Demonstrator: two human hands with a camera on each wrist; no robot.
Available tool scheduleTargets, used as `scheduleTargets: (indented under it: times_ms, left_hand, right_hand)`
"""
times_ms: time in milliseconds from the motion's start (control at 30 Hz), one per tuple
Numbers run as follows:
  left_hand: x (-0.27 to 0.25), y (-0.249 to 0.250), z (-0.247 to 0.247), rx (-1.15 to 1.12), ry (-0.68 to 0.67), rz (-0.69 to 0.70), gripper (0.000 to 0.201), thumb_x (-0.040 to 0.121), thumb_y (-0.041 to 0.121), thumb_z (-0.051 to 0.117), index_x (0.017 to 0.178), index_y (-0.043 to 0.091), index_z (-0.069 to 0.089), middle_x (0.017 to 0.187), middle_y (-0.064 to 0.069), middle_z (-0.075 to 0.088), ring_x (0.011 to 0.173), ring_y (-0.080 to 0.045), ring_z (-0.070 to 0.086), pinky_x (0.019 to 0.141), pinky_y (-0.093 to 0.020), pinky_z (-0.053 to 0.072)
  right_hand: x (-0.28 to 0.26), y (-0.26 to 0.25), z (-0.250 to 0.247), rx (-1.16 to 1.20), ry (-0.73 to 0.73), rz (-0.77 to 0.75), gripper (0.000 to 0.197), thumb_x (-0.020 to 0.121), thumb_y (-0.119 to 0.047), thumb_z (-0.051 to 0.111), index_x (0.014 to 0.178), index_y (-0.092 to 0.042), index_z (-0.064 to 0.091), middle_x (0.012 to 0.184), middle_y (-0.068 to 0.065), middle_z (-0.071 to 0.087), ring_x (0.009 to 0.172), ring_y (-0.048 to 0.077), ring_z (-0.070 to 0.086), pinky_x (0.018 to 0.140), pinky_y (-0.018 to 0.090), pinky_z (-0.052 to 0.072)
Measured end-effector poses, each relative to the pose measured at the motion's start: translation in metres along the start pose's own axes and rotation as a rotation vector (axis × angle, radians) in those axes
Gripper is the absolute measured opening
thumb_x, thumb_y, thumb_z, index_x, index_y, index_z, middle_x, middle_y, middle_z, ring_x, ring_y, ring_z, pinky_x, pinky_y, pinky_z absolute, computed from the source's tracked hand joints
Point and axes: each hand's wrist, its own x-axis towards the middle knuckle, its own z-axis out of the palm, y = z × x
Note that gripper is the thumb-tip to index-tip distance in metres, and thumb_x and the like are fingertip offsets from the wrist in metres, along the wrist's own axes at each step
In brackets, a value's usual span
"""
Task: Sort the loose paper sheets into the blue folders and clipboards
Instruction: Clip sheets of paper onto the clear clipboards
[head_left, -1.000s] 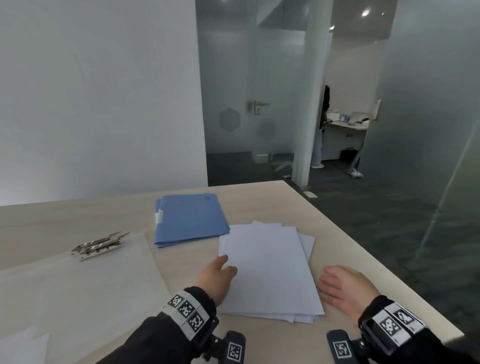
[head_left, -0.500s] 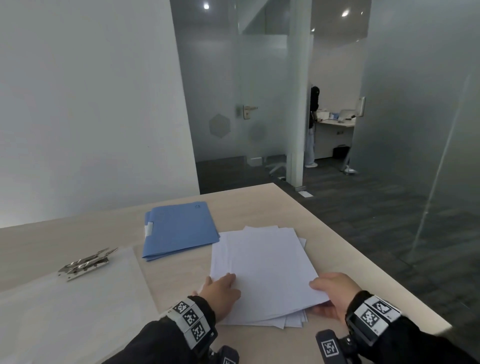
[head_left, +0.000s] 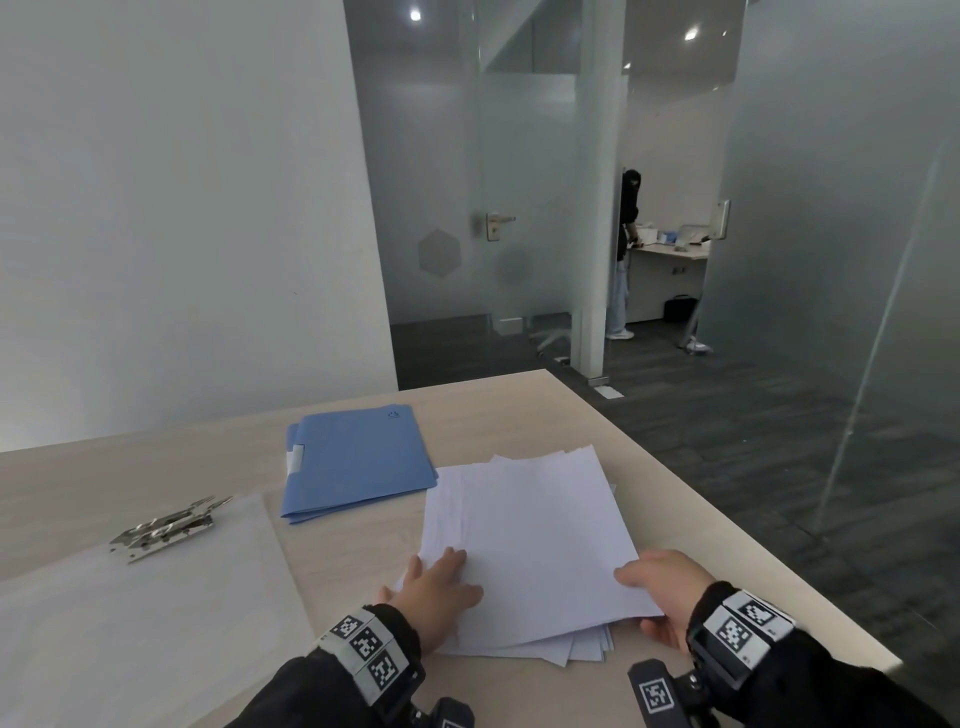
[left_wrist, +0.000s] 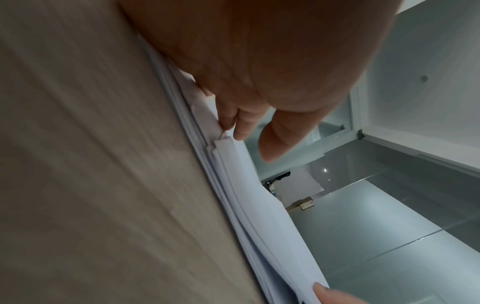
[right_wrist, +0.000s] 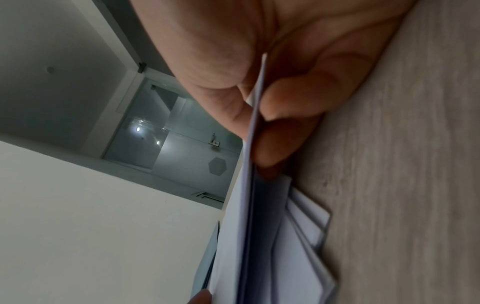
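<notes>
A loose stack of white paper sheets (head_left: 530, 535) lies on the wooden table (head_left: 649, 467) in front of me. My left hand (head_left: 436, 577) rests flat on the stack's near left corner, its fingers (left_wrist: 233, 121) touching the sheet edges (left_wrist: 259, 216). My right hand (head_left: 662, 582) pinches the near right corner of the upper sheets (right_wrist: 246, 205), thumb on top and fingers (right_wrist: 285, 123) beneath, lifting them slightly off the lower ones. Blue folders (head_left: 358, 457) lie closed behind the stack to the left. A clear clipboard (head_left: 145, 613) with a metal clip (head_left: 166, 527) lies at the left.
The table's right edge (head_left: 769, 566) runs close beside my right hand, with dark floor beyond. A white wall stands behind the table. Past a glass partition a person stands at a distant desk (head_left: 670, 252).
My right hand moved in from beside the stack and took hold of the upper sheets' near right corner. My left hand shifted further onto the near left corner. The view tilted up.
</notes>
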Motion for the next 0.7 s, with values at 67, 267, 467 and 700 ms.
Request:
scheduleTargets:
  times_ms: [67,267,467,700]
  left_hand:
    - [-0.001,-0.001,-0.001,-0.068,0.009,-0.014,0.063,0.093,0.048,0.039,0.151,0.037,0.017,0.163,0.007,0.010,0.151,-0.018,-0.010,0.119,-0.051,-0.009]
    - [-0.004,-0.002,-0.003,-0.130,0.026,0.007,0.056,0.097,0.043,0.040,0.150,0.033,0.023,0.162,0.007,0.014,0.151,-0.019,-0.006,0.120,-0.048,-0.006]
    - [-0.007,0.002,-0.016,-0.567,0.247,-0.003,0.052,0.096,0.029,0.051,0.145,0.016,0.039,0.151,-0.006,0.041,0.138,-0.025,0.039,0.112,-0.036,0.029]
    - [-0.009,0.016,-0.045,-1.231,0.189,0.133,0.038,0.095,0.023,0.056,0.131,0.011,0.053,0.117,-0.010,0.070,0.105,-0.030,0.067,0.088,-0.044,0.055]
  right_hand:
    - [0.000,0.002,-0.004,0.003,0.018,-0.021,0.009,0.090,-0.006,0.058,0.096,-0.002,0.064,0.081,0.018,0.060,0.056,0.028,0.053,0.047,0.025,0.037]
    - [-0.007,0.010,-0.022,0.038,0.073,-0.090,0.011,0.091,-0.004,0.057,0.095,-0.004,0.067,0.084,0.017,0.061,0.060,0.026,0.050,0.049,0.025,0.031]
    - [-0.021,0.013,-0.033,0.117,0.068,-0.185,0.013,0.094,-0.009,0.056,0.096,-0.011,0.068,0.082,0.010,0.065,0.060,0.021,0.047,0.046,0.022,0.026]
    - [-0.036,0.009,-0.017,0.208,-0.040,-0.349,0.017,0.096,-0.016,0.056,0.101,-0.016,0.072,0.096,0.009,0.075,0.087,0.028,0.064,0.063,0.033,0.049]
